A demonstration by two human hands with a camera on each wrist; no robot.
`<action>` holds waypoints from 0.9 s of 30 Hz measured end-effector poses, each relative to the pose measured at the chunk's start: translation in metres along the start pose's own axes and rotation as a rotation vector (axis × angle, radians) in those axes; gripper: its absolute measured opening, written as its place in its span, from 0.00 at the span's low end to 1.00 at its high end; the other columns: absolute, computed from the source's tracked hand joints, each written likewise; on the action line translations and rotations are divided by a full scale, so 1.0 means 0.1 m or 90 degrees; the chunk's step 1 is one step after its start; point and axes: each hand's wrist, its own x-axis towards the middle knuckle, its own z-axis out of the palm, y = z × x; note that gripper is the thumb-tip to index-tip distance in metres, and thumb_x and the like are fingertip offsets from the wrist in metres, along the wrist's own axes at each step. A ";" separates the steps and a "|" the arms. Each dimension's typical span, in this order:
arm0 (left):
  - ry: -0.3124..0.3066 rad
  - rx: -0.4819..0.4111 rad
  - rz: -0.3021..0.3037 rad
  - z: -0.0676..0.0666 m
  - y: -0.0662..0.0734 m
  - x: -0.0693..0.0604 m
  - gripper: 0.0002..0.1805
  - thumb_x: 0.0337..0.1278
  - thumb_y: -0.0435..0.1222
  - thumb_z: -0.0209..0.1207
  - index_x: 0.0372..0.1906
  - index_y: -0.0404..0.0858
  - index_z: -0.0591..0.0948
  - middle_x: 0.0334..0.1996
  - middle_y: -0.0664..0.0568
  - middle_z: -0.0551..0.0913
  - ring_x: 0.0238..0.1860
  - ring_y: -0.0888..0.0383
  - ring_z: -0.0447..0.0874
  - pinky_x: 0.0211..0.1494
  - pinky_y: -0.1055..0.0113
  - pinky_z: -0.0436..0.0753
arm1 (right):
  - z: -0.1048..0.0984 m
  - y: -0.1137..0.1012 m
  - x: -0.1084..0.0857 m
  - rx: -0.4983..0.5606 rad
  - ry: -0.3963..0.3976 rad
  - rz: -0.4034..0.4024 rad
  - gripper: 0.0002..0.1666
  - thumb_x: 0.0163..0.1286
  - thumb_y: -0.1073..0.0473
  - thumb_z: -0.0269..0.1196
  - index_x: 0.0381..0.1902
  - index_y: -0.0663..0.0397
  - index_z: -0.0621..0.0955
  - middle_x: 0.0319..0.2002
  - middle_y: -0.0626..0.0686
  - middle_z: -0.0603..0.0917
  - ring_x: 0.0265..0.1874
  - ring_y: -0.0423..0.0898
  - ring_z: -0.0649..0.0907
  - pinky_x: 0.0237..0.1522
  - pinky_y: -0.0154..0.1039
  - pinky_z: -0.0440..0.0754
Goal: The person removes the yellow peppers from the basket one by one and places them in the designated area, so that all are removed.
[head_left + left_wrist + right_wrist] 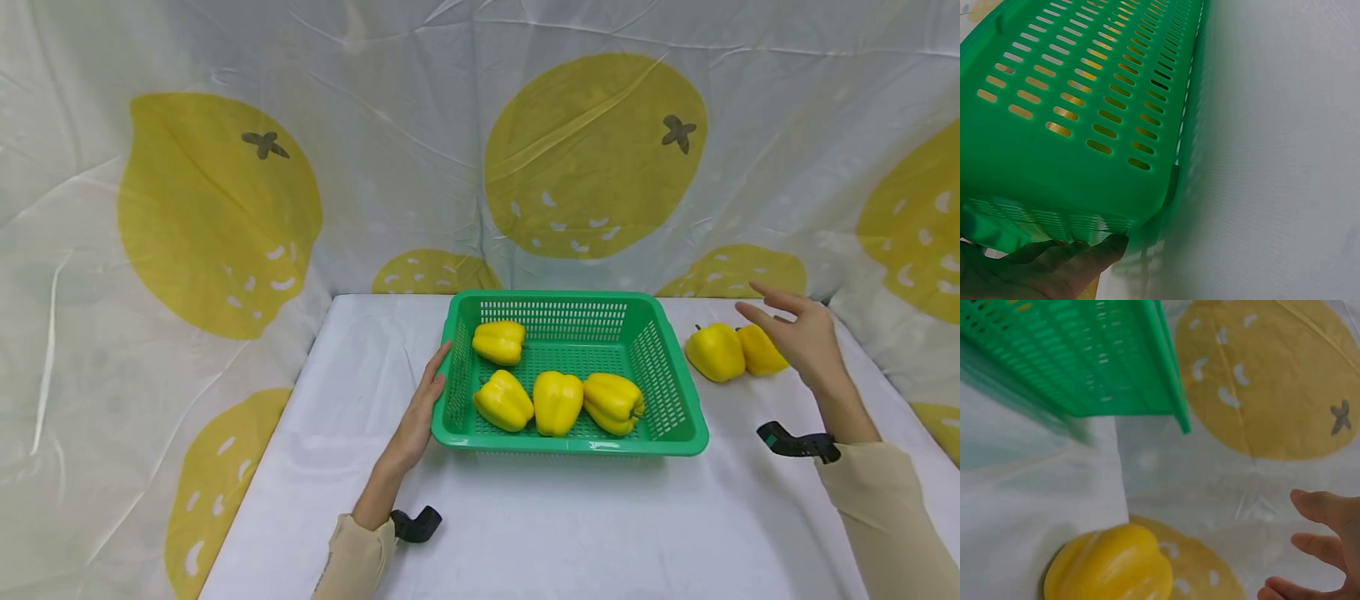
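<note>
Four yellow peppers (558, 403) within the basket (567, 446), two loose peppers (715, 352) to its right

Set toward the far edge of the white-covered table (540, 533), between both hands, presumably for easy reach from either side. Steadied at the left rim by the left hand (411, 427): fingers nearly straight, laid against the outside rather than wrapped round, most likely to keep light plastic from sliding. Within, three side by side along the near wall, probably kept from rolling by that wall and by one another; a lone pepper (499, 342) toward the far left corner. Near the far right corner of the table, the loose pair close together, partly screened in the head view by the right hand (804, 333). On that side, thumb and fingers well parted, nothing between them, perhaps spread to suit so bulky and rounded a shape. Clear of the pepper visible in the right wrist view; contact with the other impossible to tell.
</note>
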 end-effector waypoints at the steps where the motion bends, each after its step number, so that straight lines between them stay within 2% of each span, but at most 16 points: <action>1: 0.000 0.000 0.001 0.00 0.00 0.00 0.28 0.86 0.51 0.29 0.83 0.63 0.48 0.85 0.58 0.44 0.85 0.51 0.40 0.83 0.38 0.42 | 0.01 -0.07 0.00 0.003 -0.007 -0.011 0.44 0.76 0.33 0.57 0.80 0.46 0.64 0.79 0.69 0.60 0.73 0.70 0.63 0.71 0.69 0.65; 4: -0.003 0.002 0.002 0.00 0.01 0.00 0.28 0.86 0.51 0.30 0.83 0.64 0.49 0.85 0.59 0.44 0.85 0.53 0.40 0.84 0.39 0.41 | 0.06 -0.26 0.02 0.003 -0.034 -0.045 0.44 0.76 0.33 0.58 0.81 0.43 0.63 0.80 0.65 0.60 0.74 0.69 0.64 0.70 0.70 0.65; 11: -0.004 -0.002 0.006 -0.01 -0.02 0.00 0.28 0.86 0.51 0.29 0.83 0.63 0.48 0.85 0.59 0.43 0.85 0.52 0.40 0.84 0.39 0.41 | 0.23 -0.69 0.05 0.033 -0.082 -0.132 0.41 0.76 0.39 0.61 0.79 0.50 0.67 0.79 0.63 0.65 0.74 0.65 0.66 0.71 0.69 0.66; 19: -0.004 0.007 0.010 0.00 0.01 0.00 0.28 0.86 0.51 0.30 0.83 0.63 0.48 0.85 0.58 0.43 0.85 0.52 0.39 0.84 0.38 0.40 | 0.45 -1.05 0.08 0.061 -0.156 -0.164 0.40 0.75 0.41 0.64 0.79 0.45 0.68 0.80 0.57 0.64 0.76 0.61 0.66 0.72 0.66 0.67; 22: -0.005 0.012 0.011 0.00 0.01 0.00 0.28 0.86 0.51 0.30 0.83 0.62 0.48 0.85 0.58 0.43 0.85 0.52 0.38 0.84 0.38 0.40 | 0.54 -1.18 0.08 0.071 -0.184 -0.175 0.40 0.75 0.43 0.64 0.79 0.45 0.67 0.80 0.57 0.63 0.76 0.62 0.66 0.73 0.65 0.67; 27: -0.003 0.010 0.010 -0.01 0.00 -0.01 0.28 0.86 0.51 0.30 0.83 0.63 0.48 0.85 0.58 0.43 0.85 0.52 0.38 0.84 0.39 0.40 | 0.72 -1.39 0.07 0.089 -0.214 -0.226 0.36 0.76 0.50 0.65 0.78 0.49 0.69 0.77 0.59 0.67 0.75 0.61 0.68 0.74 0.62 0.67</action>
